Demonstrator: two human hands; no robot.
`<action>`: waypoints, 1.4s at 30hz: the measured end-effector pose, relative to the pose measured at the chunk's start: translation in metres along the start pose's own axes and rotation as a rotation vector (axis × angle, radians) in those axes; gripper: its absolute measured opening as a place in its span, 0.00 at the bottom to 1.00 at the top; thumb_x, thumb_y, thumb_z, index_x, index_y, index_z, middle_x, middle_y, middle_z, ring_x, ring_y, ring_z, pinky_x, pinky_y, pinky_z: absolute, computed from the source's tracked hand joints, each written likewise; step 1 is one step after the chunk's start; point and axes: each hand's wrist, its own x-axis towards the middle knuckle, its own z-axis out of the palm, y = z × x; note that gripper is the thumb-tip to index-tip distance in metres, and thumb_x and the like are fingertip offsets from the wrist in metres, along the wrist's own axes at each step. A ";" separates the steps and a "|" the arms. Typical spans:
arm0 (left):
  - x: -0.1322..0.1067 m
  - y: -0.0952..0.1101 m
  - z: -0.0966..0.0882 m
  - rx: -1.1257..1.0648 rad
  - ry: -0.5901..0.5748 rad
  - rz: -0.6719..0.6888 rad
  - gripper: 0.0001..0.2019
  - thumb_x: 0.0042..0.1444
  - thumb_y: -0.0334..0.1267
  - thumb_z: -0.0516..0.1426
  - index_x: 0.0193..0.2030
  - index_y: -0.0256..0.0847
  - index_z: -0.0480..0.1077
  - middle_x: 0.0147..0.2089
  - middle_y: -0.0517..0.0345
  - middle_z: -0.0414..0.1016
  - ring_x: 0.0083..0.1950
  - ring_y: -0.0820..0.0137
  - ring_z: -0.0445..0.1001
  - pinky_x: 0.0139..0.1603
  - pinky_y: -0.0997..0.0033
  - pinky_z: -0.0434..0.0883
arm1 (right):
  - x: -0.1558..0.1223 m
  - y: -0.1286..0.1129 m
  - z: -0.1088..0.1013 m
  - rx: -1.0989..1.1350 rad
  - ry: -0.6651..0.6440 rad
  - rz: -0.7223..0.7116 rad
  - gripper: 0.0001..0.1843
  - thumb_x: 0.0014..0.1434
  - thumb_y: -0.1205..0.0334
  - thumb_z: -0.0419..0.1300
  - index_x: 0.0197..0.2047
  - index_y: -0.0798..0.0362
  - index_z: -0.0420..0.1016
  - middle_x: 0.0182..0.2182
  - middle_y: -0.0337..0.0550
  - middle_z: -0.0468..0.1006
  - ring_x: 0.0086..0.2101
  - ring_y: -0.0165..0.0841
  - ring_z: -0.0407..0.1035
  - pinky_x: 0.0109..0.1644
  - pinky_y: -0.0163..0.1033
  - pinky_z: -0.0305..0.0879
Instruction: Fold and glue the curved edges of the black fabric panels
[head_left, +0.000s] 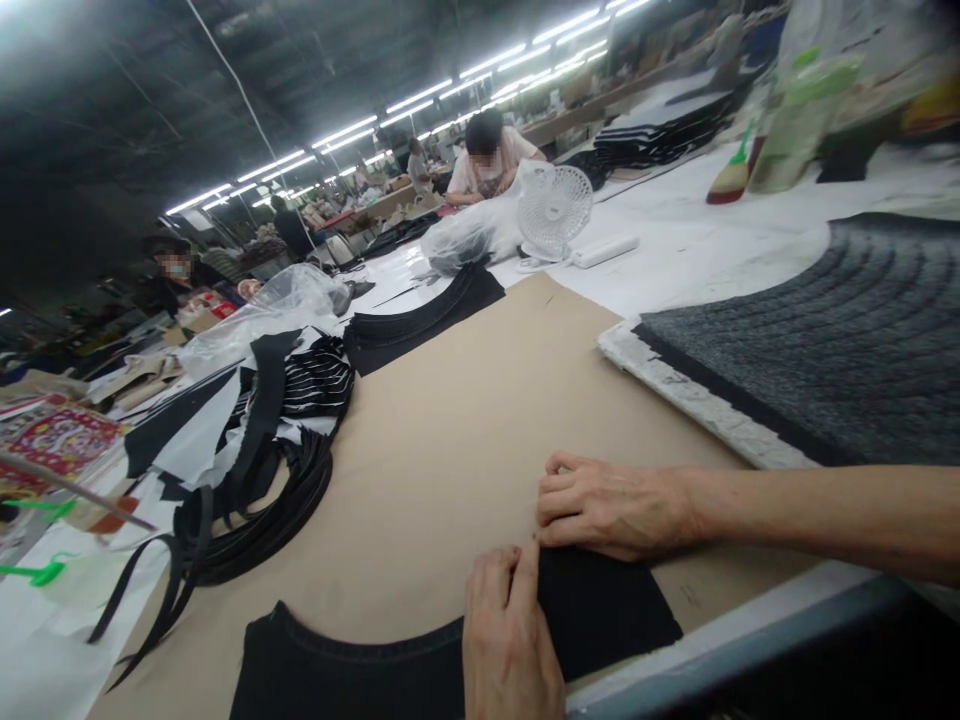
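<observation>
A curved piece of black fabric [360, 665] lies on brown paper [465, 440] at the near edge of the table. My left hand [506, 640] rests on the fabric, its fingers together and pressed down at the fabric's upper edge. My right hand [607, 505] comes in from the right, fingers curled, its fingertips pinching or pressing the same edge of the black fabric right beside the left hand. Both hands meet at one spot on that edge.
A pile of black strips and striped pieces [262, 470] lies to the left. A stack of grey felt [840, 330] sits at the right. A small white fan [553, 210], plastic bags [465, 240] and other workers [487, 160] are farther back.
</observation>
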 end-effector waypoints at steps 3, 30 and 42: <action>0.003 0.005 0.005 0.063 -0.034 -0.012 0.21 0.62 0.22 0.45 0.58 0.37 0.68 0.42 0.50 0.71 0.42 0.65 0.70 0.46 0.64 0.70 | -0.002 0.001 -0.004 0.053 0.002 0.095 0.08 0.64 0.67 0.54 0.46 0.52 0.70 0.38 0.44 0.75 0.40 0.36 0.67 0.49 0.44 0.54; 0.013 0.008 0.016 0.204 -0.110 0.102 0.25 0.53 0.19 0.50 0.57 0.39 0.69 0.48 0.53 0.73 0.48 0.63 0.68 0.51 0.63 0.64 | -0.025 0.015 -0.011 -0.128 0.018 -0.010 0.14 0.66 0.69 0.46 0.44 0.52 0.72 0.35 0.44 0.75 0.37 0.35 0.66 0.51 0.45 0.55; 0.022 0.015 0.029 0.225 0.025 0.128 0.32 0.44 0.18 0.50 0.59 0.37 0.69 0.39 0.54 0.71 0.40 0.62 0.62 0.44 0.61 0.60 | -0.034 0.011 -0.010 -0.183 0.031 0.052 0.14 0.65 0.70 0.48 0.48 0.54 0.72 0.37 0.44 0.76 0.37 0.35 0.66 0.52 0.47 0.54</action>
